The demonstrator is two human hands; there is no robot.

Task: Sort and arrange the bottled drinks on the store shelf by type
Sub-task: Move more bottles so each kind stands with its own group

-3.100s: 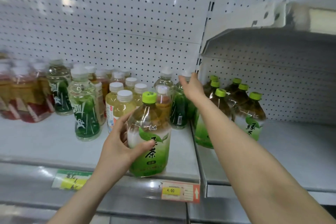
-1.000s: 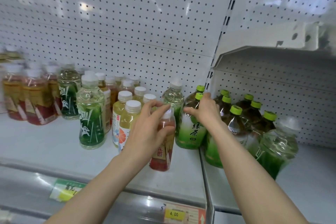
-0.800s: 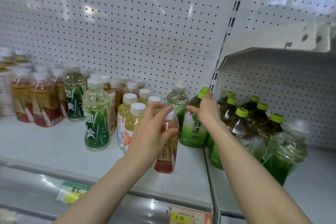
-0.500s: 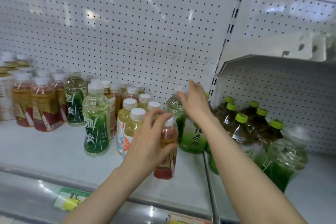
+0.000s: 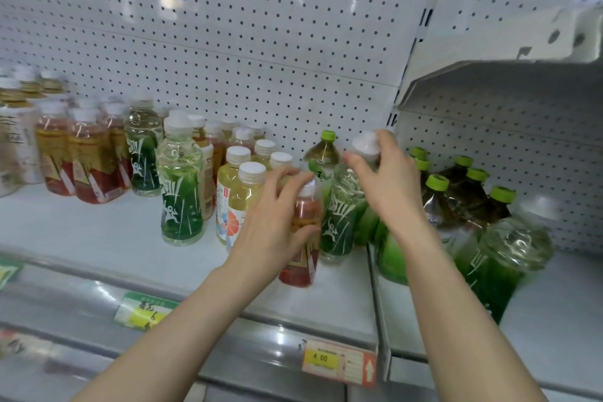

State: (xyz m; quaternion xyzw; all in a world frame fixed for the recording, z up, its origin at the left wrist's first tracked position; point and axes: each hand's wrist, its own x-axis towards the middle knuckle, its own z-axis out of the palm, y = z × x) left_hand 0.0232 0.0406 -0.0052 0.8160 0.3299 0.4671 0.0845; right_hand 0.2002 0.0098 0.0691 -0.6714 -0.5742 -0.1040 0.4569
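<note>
The red tea bottle (image 5: 301, 238) is standing near the shelf (image 5: 107, 238) front, the left hand (image 5: 277, 225) wrapping around its neck; just beside it the right hand (image 5: 388, 186) is gripping the clear green bottle (image 5: 341, 215) by its white cap, green-capped bottles (image 5: 463, 199) crowding its right

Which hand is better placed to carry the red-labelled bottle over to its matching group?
Left. The left hand already grips the red-labelled bottle, and the matching red bottles stand on its side.
</note>
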